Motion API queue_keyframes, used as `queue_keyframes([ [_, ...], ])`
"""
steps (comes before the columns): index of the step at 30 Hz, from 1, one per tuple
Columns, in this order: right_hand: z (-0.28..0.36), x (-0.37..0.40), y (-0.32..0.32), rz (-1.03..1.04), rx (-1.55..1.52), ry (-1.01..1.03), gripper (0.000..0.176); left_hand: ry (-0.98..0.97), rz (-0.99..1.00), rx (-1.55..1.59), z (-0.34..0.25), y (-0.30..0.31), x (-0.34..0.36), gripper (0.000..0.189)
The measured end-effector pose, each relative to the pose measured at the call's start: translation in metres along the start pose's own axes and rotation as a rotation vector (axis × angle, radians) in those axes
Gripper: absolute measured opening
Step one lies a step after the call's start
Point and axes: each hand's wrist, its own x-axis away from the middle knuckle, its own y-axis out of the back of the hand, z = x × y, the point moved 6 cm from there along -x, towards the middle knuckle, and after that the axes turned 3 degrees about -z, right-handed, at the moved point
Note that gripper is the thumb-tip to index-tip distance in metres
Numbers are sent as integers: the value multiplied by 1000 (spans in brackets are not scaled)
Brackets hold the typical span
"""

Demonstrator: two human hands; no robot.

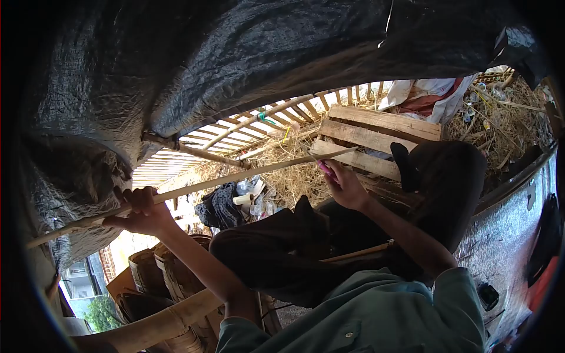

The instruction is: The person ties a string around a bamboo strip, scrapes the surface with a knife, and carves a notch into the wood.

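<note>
A long, pale bamboo strip runs from the far left, slanting up to the wooden pallet. My left hand is closed on the strip near its left end, thumb below it and fingers over the top. Close to the other end, my right hand grips a small tool with a pink handle, whose thin blade touches or lies very near the strip. Both my forearms reach over my crossed legs in dark trousers.
A wooden pallet lies on straw ahead. A slatted bamboo fence stands behind. Black plastic sheeting hangs low overhead. Dark patterned cloth lies at centre left. A thick bamboo pole crosses the lower left beside woven baskets.
</note>
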Motion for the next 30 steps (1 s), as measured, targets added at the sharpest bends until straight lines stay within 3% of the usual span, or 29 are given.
queue_keyframes([
  [3,-3,1,-13,62,-50,-124,32,-327,-603,-213,12,12,7,69],
  [5,-9,4,-19,82,-93,-219,30,-436,-756,-344,22,4,10,58],
  [6,-14,5,-22,60,-117,-250,29,-397,-754,-471,25,8,11,56],
  [9,-29,4,-27,-16,-122,-335,31,-315,-732,-475,27,17,8,50],
  [10,-33,2,-27,-45,-111,-358,32,-294,-644,-442,24,23,6,49],
  [13,-40,-10,-26,-85,-218,-246,36,-256,-553,-310,24,23,-5,47],
  [17,-27,-29,1,-78,-273,-443,35,-336,-464,-296,16,11,-15,46],
  [22,41,-66,58,-289,-51,-7,28,-332,-586,-59,17,11,-28,46],
  [24,57,-72,78,-175,103,-72,41,-346,-662,14,20,10,-28,51],
  [26,75,-75,94,-78,118,-87,64,-234,-549,218,30,31,-28,53],
  [27,83,-76,101,-140,111,-38,66,-175,-489,318,40,43,-27,54],
  [29,103,-80,116,-175,70,-1,64,-118,-644,266,63,78,-22,58],
  [30,107,-88,125,-237,171,85,58,-90,-608,307,73,78,-21,59],
])
